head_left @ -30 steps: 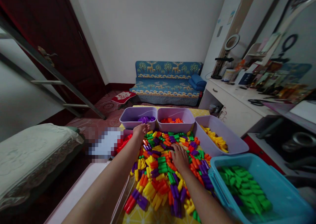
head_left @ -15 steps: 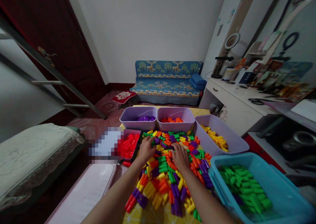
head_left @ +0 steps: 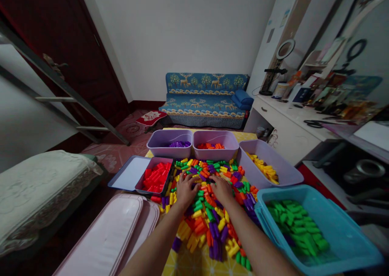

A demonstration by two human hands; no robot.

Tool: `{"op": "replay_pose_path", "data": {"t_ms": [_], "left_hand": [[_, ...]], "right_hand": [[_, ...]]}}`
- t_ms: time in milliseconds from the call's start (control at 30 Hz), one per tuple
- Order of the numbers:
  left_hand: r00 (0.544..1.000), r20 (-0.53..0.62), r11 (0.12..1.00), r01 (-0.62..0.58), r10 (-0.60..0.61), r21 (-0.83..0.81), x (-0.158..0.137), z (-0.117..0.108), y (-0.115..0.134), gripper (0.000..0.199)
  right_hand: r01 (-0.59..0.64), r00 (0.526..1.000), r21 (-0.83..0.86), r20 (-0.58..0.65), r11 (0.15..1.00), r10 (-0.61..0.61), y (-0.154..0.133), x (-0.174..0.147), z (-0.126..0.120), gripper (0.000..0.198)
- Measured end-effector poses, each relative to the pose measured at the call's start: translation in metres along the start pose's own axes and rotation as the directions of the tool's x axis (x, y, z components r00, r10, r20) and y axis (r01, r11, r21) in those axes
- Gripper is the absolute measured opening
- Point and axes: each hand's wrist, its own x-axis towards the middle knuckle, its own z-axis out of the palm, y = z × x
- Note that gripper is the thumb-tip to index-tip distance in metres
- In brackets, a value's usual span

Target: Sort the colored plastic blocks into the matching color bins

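Observation:
A mixed heap of small plastic building pieces (head_left: 199,223) in red, orange, yellow, green and purple covers the middle of the table. My left hand (head_left: 186,191) rests on the heap's left part, palm down, fingers spread and slightly bent over the pieces. To its right, my right hand (head_left: 221,190) also lies on the heap, with its fingers extended and curved inward. Neither hand shows a piece gripped. A tin-like box of red pieces (head_left: 156,178) is just left of my left hand.
Behind the heap are a lilac bin with purple pieces (head_left: 154,146) and another with orange ones (head_left: 200,154). At right stand a bin with yellow pieces (head_left: 288,176) and a blue tub with green pieces (head_left: 343,231). Pink lids (head_left: 103,231) lie at left.
My left hand has moved right and slightly nearer, closer to my right hand. My right hand has shifted only a little. The view has tilted slightly.

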Motion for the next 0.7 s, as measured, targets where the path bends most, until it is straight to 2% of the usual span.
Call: {"op": "replay_pose_path", "data": {"t_ms": [33, 100, 167, 233, 333, 400, 533, 633, 700], "left_hand": [[1.000, 0.000, 1.000, -0.001, 0.001, -0.004, -0.001, 0.000, 0.000, 0.027], [1.000, 0.000, 1.000, -0.003, 0.003, -0.013, -0.002, -0.001, 0.001, 0.026], [1.000, -0.003, 1.000, -0.004, 0.004, -0.017, -0.003, -0.002, 0.002, 0.026], [1.000, -0.006, 1.000, 0.000, 0.000, -0.014, -0.003, -0.003, 0.003, 0.026], [1.000, -0.004, 1.000, 0.001, -0.001, -0.012, -0.003, -0.002, 0.003, 0.027], [1.000, -0.002, 1.000, -0.004, 0.004, -0.011, -0.003, -0.001, 0.002, 0.027], [1.000, -0.006, 1.000, -0.009, 0.009, -0.010, -0.003, 0.000, 0.001, 0.027], [1.000, -0.004, 1.000, -0.007, 0.007, -0.011, -0.003, 0.000, 0.000, 0.027], [1.000, -0.004, 1.000, -0.009, 0.009, -0.015, -0.003, 0.000, 0.000, 0.027]], "right_hand": [[-0.018, 1.000, -0.002, -0.021, 1.000, 0.018, 0.000, -0.004, -0.004, 0.036], [-0.029, 0.989, 0.004, -0.148, 1.000, 0.030, 0.002, -0.021, -0.010, 0.035], [-0.016, 0.945, 0.022, -0.326, 1.000, 0.022, 0.006, -0.048, -0.013, 0.038], [-0.025, 0.894, 0.027, -0.447, 0.999, 0.034, 0.013, -0.078, -0.014, 0.043], [-0.085, 0.873, 0.018, -0.480, 0.996, 0.083, 0.023, -0.113, -0.010, 0.051], [-0.158, 0.873, 0.019, -0.464, 0.987, 0.149, 0.029, -0.122, -0.006, 0.057], [-0.326, 0.837, 0.074, -0.441, 0.942, 0.324, 0.033, -0.103, 0.000, 0.067], [-0.409, 0.792, 0.210, -0.401, 0.888, 0.460, 0.031, -0.066, -0.002, 0.070], [-0.434, 0.790, 0.331, -0.307, 0.838, 0.531, 0.023, -0.039, -0.004, 0.070]]}}
